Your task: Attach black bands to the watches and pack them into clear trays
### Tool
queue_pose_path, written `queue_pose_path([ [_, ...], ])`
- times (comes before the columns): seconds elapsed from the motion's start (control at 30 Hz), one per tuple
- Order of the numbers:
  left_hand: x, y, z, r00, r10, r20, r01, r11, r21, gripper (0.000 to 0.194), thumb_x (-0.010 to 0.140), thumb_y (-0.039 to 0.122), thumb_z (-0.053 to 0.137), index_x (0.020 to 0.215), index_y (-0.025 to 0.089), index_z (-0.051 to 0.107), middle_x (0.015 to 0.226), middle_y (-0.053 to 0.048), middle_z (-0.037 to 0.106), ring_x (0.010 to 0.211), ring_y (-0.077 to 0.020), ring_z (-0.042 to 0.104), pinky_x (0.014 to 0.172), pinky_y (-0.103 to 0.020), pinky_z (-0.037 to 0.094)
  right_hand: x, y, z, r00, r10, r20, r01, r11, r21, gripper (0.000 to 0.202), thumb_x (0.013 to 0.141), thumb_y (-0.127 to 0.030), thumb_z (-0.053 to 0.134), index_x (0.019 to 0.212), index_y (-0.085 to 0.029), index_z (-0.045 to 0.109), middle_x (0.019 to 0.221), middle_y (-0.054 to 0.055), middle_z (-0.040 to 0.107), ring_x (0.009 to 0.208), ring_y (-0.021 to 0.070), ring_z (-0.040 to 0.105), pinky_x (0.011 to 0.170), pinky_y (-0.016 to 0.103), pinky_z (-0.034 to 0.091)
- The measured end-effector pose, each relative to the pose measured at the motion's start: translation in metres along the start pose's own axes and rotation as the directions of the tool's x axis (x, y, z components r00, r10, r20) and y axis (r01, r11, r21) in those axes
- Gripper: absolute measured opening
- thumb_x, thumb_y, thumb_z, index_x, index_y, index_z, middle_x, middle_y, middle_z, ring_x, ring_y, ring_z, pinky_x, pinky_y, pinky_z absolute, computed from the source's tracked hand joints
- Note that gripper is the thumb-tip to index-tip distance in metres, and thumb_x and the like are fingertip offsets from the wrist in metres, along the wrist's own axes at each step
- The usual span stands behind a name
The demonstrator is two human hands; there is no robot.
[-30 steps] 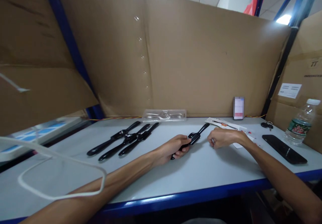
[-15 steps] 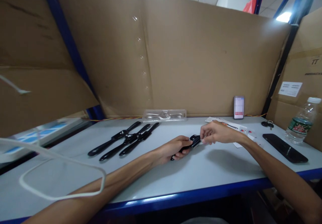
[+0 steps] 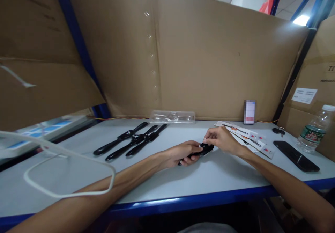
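My left hand [image 3: 186, 153] is wrapped round one handle of a black spokeshave [image 3: 208, 150], held just above the table. My right hand [image 3: 219, 138] is closed in a pinch at the top of the tool's middle body; the small part between its fingertips is too hidden to make out. The far end of the spokeshave lies behind and below the right hand. To the left, several more black spokeshaves [image 3: 142, 140] rest side by side at a slant on the grey table [image 3: 167, 186].
A clear plastic blister pack [image 3: 172, 116] lies by the cardboard back wall. Printed cards [image 3: 258, 145] spread behind my right hand. Further right are an upright phone [image 3: 250, 112], keys [image 3: 278, 131], a dark phone [image 3: 295, 156] and a water bottle [image 3: 314, 130]. A white cable [image 3: 70, 194] loops at left.
My right hand has moved from the side of the spokeshave's body to its top, fingers now pinched there. The left hand keeps its grip. The view has shifted slightly.
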State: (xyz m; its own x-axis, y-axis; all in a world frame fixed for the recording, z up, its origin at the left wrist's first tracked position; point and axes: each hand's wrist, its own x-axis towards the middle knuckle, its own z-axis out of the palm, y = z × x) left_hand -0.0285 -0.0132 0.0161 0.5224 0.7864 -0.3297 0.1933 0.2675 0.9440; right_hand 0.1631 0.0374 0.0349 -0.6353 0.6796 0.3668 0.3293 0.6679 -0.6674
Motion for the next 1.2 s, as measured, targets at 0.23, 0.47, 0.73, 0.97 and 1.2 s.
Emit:
queue_pose_path([
  [0.23,0.000,0.000,0.001,1.000,0.004,0.000,-0.004,1.000,0.012,0.031,0.082,0.045,0.064,0.086,0.021,0.044,0.055,0.009,0.037,0.040,-0.0034,0.019,0.038,-0.018,0.009,0.000,0.000,0.002,0.990,-0.136,0.037,0.141,0.960,-0.242,0.007,0.080,-0.013,0.073,0.073,-0.016,0.073,0.071,0.001,0.068,0.065,0.0114,0.056,0.064,0.023,0.038],
  [0.47,0.001,0.001,0.001,1.000,0.000,-0.001,0.000,0.999,0.033,0.027,0.082,0.040,0.062,0.093,0.022,0.045,0.057,0.010,0.036,0.039,-0.0039,0.019,0.038,-0.018,0.008,-0.003,0.010,0.007,0.932,-0.339,0.129,0.357,0.797,-0.488,0.015,0.088,-0.014,0.063,0.075,-0.015,0.069,0.075,0.004,0.065,0.074,0.0148,0.055,0.068,0.026,0.036],
  [0.73,-0.003,0.004,0.005,1.000,-0.006,-0.018,0.006,0.999,0.047,0.029,0.080,0.037,0.063,0.098,0.021,0.047,0.057,0.009,0.037,0.040,-0.0038,0.019,0.038,-0.017,0.009,-0.003,0.000,0.011,0.995,-0.083,0.058,0.096,0.958,-0.270,0.009,0.083,-0.012,0.067,0.075,-0.016,0.070,0.068,0.000,0.066,0.062,0.0110,0.055,0.061,0.022,0.036],
  [0.97,-0.001,0.001,0.001,1.000,-0.006,-0.023,0.006,1.000,0.006,0.024,0.083,0.035,0.061,0.097,0.021,0.047,0.056,0.009,0.037,0.040,-0.0037,0.018,0.038,-0.018,0.007,-0.004,-0.003,0.016,1.000,-0.003,-0.028,-0.007,0.948,-0.317,0.008,0.082,-0.015,0.067,0.075,-0.017,0.069,0.069,0.000,0.066,0.065,0.0124,0.056,0.062,0.023,0.034],
  [1.2,-0.001,0.003,0.001,1.000,-0.002,-0.022,0.001,0.999,-0.032,0.027,0.081,0.036,0.065,0.090,0.021,0.044,0.057,0.010,0.036,0.041,-0.0025,0.015,0.039,-0.018,0.005,-0.005,0.001,0.013,0.996,-0.092,-0.003,0.076,0.838,-0.540,0.014,0.089,-0.022,0.064,0.076,-0.018,0.063,0.073,0.003,0.065,0.077,0.0164,0.054,0.066,0.026,0.031],
])
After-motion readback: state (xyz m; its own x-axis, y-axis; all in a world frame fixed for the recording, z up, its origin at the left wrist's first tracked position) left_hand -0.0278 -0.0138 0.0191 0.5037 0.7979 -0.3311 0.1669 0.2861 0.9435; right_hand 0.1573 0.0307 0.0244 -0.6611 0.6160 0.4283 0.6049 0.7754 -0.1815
